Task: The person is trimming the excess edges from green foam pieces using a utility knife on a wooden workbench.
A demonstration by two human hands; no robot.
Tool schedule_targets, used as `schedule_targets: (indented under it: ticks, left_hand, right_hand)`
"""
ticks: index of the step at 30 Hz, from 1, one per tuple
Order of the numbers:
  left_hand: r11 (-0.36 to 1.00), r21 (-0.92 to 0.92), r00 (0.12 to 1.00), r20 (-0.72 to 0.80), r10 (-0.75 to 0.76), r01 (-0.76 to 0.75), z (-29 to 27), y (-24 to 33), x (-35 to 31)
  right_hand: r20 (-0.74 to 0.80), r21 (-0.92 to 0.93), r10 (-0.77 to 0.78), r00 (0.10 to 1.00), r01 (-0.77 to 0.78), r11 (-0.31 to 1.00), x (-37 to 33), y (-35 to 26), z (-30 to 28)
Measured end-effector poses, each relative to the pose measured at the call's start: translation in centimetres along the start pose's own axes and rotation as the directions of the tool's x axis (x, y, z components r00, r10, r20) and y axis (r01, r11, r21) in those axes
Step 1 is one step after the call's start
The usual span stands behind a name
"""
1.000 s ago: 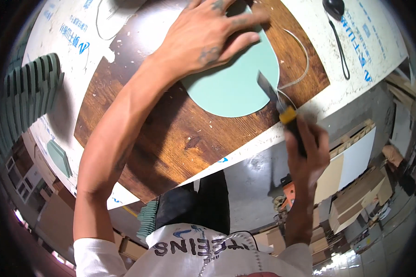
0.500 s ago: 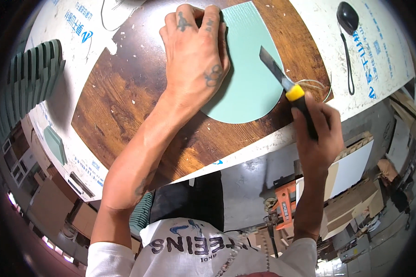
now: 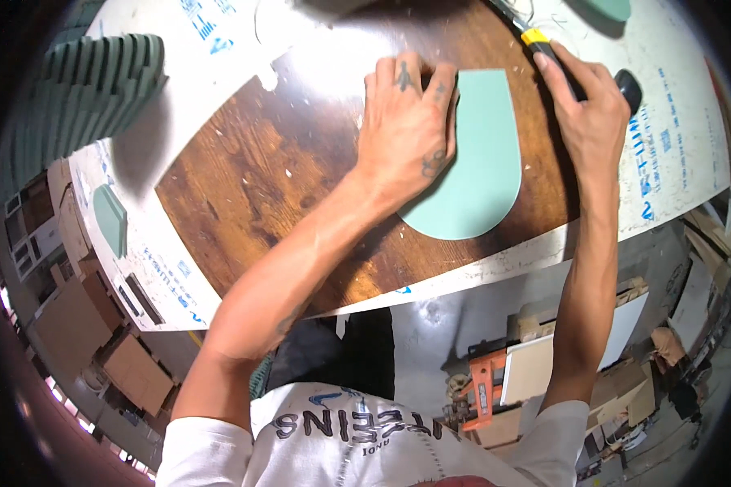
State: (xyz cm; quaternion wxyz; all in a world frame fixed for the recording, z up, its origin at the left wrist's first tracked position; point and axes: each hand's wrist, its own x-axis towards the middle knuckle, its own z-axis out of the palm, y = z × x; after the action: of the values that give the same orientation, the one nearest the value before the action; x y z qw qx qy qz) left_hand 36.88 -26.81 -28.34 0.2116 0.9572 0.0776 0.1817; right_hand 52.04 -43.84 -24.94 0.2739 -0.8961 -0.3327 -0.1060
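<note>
A pale green panel (image 3: 483, 162) with a rounded near end lies flat on the dark wood-grain board (image 3: 244, 178). My left hand (image 3: 406, 122) is closed, its fingers curled down over the panel's left side and holding it; the fingertips and whatever lies under the palm are hidden. Off to the right, my right hand (image 3: 591, 101) is wrapped round the black handle of a utility knife (image 3: 536, 36) with a yellow collar. Its blade points up and left beyond the panel's far end, partly cut off by the frame's top edge.
A stack of ribbed green pieces (image 3: 97, 89) stands at the left of the white printed table (image 3: 674, 191). Small green offcuts (image 3: 110, 219) lie nearer. Another green piece (image 3: 605, 8) sits far right. A black oval thing (image 3: 628, 91) is beside my right hand. Below stands an orange tool (image 3: 486, 390).
The knife in my right hand has moved from beside the panel's near right edge to the far right. My left hand stays on the panel. The whole view has shifted.
</note>
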Motion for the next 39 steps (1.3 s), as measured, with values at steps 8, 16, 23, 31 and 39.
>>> schedule_targets:
  ticks: [8,16,23,31,39]
  left_hand:
    - [1.000,-0.011,1.000,-0.003,-0.026,0.026,-1.7,1.3,0.5]
    - [0.998,0.046,0.991,0.125,0.041,-0.047,-2.2,3.0,-1.3]
    - [0.983,0.003,0.889,0.426,-0.167,0.183,-6.7,5.3,-12.9]
    - [-0.401,-0.619,0.613,0.774,-0.161,0.675,-18.3,0.0,-10.5]
    - [-0.523,-0.829,0.978,0.200,0.050,0.197,-33.4,4.7,-6.0]
  right_hand:
    - [0.299,0.267,0.648,0.701,-0.713,0.648,-15.2,-8.5,-8.2]
    - [0.543,0.659,0.822,0.171,-0.693,-0.292,-28.3,-18.4,-6.5]
    - [0.436,0.616,0.875,0.212,-0.779,-0.119,-27.1,-17.3,-4.5]
    - [0.473,0.763,0.791,0.388,-0.629,-0.147,-21.0,-20.9,-13.9]
    - [0.228,0.958,0.674,0.703,-0.285,-0.026,-11.6,-29.4,-23.2]
